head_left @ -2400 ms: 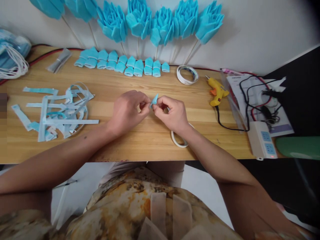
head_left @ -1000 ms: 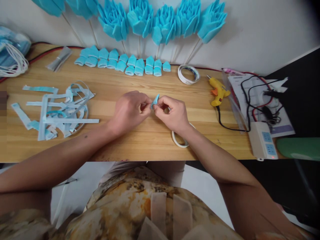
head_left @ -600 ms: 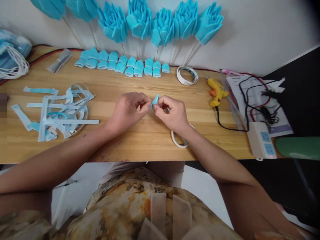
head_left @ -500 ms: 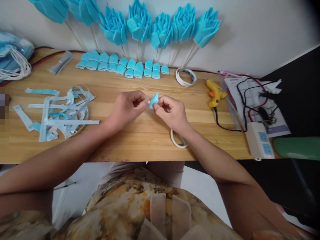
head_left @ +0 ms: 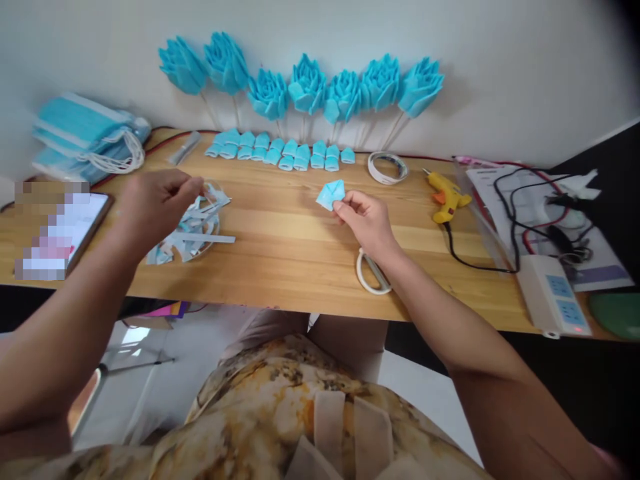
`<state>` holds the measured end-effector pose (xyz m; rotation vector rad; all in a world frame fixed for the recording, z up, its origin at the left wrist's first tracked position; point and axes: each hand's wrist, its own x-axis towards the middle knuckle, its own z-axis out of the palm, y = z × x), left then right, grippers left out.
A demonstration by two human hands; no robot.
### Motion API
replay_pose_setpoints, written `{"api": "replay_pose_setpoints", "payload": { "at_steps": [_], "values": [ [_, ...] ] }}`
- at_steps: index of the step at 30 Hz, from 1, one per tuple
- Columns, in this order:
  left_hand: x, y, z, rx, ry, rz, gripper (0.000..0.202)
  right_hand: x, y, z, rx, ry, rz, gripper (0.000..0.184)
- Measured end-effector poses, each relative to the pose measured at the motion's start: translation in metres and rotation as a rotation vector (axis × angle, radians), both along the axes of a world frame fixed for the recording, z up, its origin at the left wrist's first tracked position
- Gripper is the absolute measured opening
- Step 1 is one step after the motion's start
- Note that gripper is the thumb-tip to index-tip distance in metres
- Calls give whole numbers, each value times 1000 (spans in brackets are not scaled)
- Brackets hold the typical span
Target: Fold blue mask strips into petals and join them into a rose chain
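Note:
Between the thumb and fingers of my right hand (head_left: 369,219) is a folded light-blue fabric piece (head_left: 331,194), held up over the middle of the table with its pointed fold showing. My left hand (head_left: 159,203) is apart from it, raised at the left with its fingers pinched together. Whatever those fingers hold, if anything, is too small to make out. Below and beside the left hand lies a heap of cut blue and white strips (head_left: 200,233), partly covered by that hand. Several similar folded blue pieces (head_left: 301,157) stand in rows along the back.
Blue fabric flowers on sticks (head_left: 308,85) lean against the wall. A tape roll (head_left: 387,168) lies at the back, another white ring (head_left: 373,283) near my right wrist. At right are a yellow glue gun (head_left: 447,198) and power strip (head_left: 553,293); at left, stacked face masks (head_left: 83,133) and a phone (head_left: 85,230).
My left hand has let go of the folded piece and moved left to the strips. My right hand keeps the piece, now turned with its broad side showing. The view has swung left.

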<state>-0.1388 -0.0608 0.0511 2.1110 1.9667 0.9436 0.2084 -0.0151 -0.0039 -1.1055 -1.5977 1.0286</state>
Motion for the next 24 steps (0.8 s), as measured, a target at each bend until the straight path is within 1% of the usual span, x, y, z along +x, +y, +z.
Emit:
{"api": "replay_pose_setpoints", "payload": {
  "at_steps": [3, 4, 6, 7, 8, 10, 11, 12, 13, 14, 15, 16, 17, 18, 19, 20, 21, 22, 23, 24],
  "values": [
    [-22, 5, -20, -5, -10, -6, 35, 0, 3, -3, -5, 19, -29, 21],
    [-28, 8, -26, -36, 5, -22, 36, 0, 3, -3, -9, 32, -37, 20],
    [-36, 15, -32, -76, 32, -26, 39, 1, 4, -2, -16, 54, -50, 19],
    [-37, 16, -32, -87, 41, -30, 39, 1, 4, -1, -16, 58, -56, 20],
    [-37, 15, -30, -77, 45, -35, 37, 1, 5, -1, -13, 58, -64, 21],
    [-28, 5, -19, 21, 49, -61, 26, 2, 6, 0, -13, 50, -81, 23],
    [-20, -5, -10, 113, 52, -95, 20, 2, 6, -1, -15, 46, -90, 24],
    [-8, -19, -1, 243, 57, -112, 15, 3, 7, -1, -20, 43, -96, 24],
    [5, -36, 8, 291, 46, -149, 15, 3, 8, -1, -26, 43, -99, 25],
    [18, -54, 15, 250, 18, -233, 19, 3, 8, -1, -32, 45, -98, 24],
    [31, -73, 20, 210, -69, -377, 23, 3, 8, -1, -38, 46, -95, 24],
    [43, -92, 22, 63, -151, -568, 27, 3, 8, 0, -46, 46, -89, 23],
    [52, -110, 19, -157, -198, -744, 31, 2, 8, 1, -56, 47, -81, 23],
    [59, -125, 12, -362, -245, -850, 31, 2, 8, 1, -68, 50, -73, 22],
    [63, -136, 1, -513, -302, -892, 30, 1, 7, 2, -81, 55, -63, 22],
    [66, -144, -14, -645, -347, -906, 30, 1, 7, 2, -93, 61, -50, 22],
    [67, -148, -33, -769, -388, -882, 31, 1, 7, 3, -102, 68, -36, 23],
    [69, -149, -53, -865, -434, -819, 32, 1, 7, 3, -109, 73, -23, 24],
    [73, -146, -73, -940, -462, -784, 32, 1, 7, 3, -113, 73, -11, 25],
    [78, -141, -91, -929, -438, -718, 33, 1, 7, 3, -116, 70, 0, 25]
  ]
}}
